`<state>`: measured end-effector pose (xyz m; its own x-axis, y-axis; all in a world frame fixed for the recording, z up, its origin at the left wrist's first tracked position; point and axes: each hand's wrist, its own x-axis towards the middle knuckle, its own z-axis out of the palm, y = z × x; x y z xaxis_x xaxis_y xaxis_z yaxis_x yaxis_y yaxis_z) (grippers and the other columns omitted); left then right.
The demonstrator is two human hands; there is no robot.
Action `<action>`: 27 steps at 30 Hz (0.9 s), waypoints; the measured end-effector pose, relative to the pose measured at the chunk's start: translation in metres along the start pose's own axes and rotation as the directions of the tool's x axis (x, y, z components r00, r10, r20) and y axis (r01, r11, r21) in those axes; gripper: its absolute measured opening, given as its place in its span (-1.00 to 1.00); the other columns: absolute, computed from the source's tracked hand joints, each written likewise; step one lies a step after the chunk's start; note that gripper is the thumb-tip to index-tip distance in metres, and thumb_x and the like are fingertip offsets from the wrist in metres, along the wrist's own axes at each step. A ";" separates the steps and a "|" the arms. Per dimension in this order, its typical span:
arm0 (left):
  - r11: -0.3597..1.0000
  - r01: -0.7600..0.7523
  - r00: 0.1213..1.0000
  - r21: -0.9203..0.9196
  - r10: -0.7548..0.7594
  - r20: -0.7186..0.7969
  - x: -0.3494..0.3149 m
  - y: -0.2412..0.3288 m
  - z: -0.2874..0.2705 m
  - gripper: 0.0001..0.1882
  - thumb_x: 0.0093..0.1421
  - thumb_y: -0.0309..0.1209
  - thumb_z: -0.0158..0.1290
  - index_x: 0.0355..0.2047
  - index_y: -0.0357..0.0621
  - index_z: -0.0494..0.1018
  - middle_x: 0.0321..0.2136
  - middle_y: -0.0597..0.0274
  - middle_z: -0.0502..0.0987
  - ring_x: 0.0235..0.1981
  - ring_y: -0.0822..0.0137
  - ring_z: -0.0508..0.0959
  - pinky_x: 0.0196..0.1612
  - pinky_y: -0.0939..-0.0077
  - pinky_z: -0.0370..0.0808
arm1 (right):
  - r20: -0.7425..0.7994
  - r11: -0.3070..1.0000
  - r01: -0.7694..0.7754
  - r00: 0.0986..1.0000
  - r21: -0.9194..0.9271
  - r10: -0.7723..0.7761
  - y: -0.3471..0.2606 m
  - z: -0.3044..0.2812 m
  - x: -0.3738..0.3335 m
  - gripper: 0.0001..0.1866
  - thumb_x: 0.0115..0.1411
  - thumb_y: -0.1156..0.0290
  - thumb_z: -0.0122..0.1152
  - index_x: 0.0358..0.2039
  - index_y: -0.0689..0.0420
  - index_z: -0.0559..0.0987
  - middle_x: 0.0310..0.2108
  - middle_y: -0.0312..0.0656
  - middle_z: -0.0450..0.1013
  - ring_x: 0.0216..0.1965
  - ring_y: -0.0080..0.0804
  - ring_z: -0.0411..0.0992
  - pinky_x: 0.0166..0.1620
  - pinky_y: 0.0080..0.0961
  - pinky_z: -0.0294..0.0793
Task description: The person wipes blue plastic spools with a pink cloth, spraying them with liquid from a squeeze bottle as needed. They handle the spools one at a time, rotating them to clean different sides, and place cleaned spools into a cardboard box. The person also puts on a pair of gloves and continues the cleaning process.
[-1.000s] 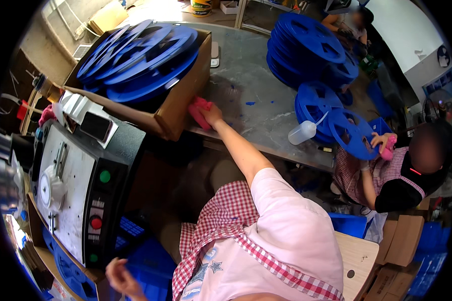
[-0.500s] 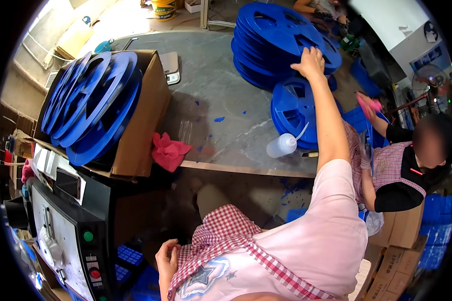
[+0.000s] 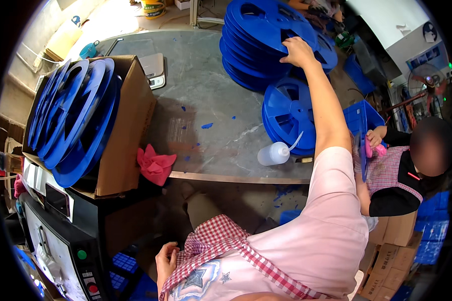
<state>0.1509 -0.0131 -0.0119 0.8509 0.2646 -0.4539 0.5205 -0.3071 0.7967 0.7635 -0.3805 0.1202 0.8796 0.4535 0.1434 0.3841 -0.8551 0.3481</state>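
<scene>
A tall stack of blue plastic reels [image 3: 251,50] rises at the far right of the table. My right hand [image 3: 300,52] reaches out to its top reel [image 3: 266,22], with the fingers hooked over the near rim beside a cut-out and the thumb at the edge. Under my forearm lies a lower pile of smaller blue reels [image 3: 281,108]. A white squeeze bottle [image 3: 273,154] with a bent spout lies on its side before it. Close to my checked apron hangs my left hand [image 3: 166,260], its fingers loosely bent and apart, with nothing visible in them.
At left, a cardboard box [image 3: 128,125] holds several blue reels. A pink cloth [image 3: 155,164], a small scale [image 3: 154,70] and blue scraps [image 3: 207,126] lie on the grey table [image 3: 196,100]. A black machine [image 3: 83,241] stands lower left. A co-worker [image 3: 394,170] holds a pink cloth at right.
My view has shifted, so the table things sit a little further left. My right hand stays at the stack, fingers now over the top reel's rim. The co-worker's pink cloth has come lower.
</scene>
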 end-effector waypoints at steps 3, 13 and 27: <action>1.000 0.016 1.000 -0.006 -0.016 0.008 0.005 0.002 0.005 -0.77 0.12 -0.70 -0.01 -0.20 -0.30 0.44 -0.44 0.10 0.58 -0.40 0.36 0.59 -0.27 0.55 0.49 | -0.003 0.997 0.049 0.999 0.063 -0.049 -0.011 0.005 0.014 -0.25 -0.21 0.10 0.45 0.03 0.12 0.47 -0.10 -0.13 0.49 0.07 -0.18 0.35 0.07 -0.27 0.38; 1.000 0.026 1.000 -0.015 -0.026 -0.009 0.008 0.002 0.005 -0.78 0.12 -0.70 -0.02 -0.20 -0.30 0.44 -0.44 0.10 0.57 -0.39 0.33 0.59 -0.27 0.54 0.49 | 0.411 0.982 -0.118 0.911 0.150 0.047 -0.025 0.012 0.034 -0.21 -0.24 0.19 0.47 0.04 0.23 0.42 -0.03 0.06 0.43 0.05 -0.02 0.37 0.05 -0.24 0.39; 0.996 0.067 0.997 -0.058 -0.070 -0.045 -0.002 -0.016 0.004 -0.77 0.12 -0.70 -0.03 -0.19 -0.29 0.44 -0.45 0.07 0.57 -0.38 0.30 0.59 -0.29 0.52 0.50 | 0.090 0.983 -0.105 0.992 0.148 0.092 -0.025 0.020 0.034 -0.32 -0.18 0.10 0.42 -0.03 0.15 0.50 0.04 -0.07 0.32 0.07 -0.11 0.32 0.08 -0.23 0.36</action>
<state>0.1412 -0.0128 -0.0251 0.8083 0.3264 -0.4900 0.5714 -0.2348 0.7863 0.7895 -0.3480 0.0982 0.9331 0.3480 0.0908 0.3268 -0.9258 0.1901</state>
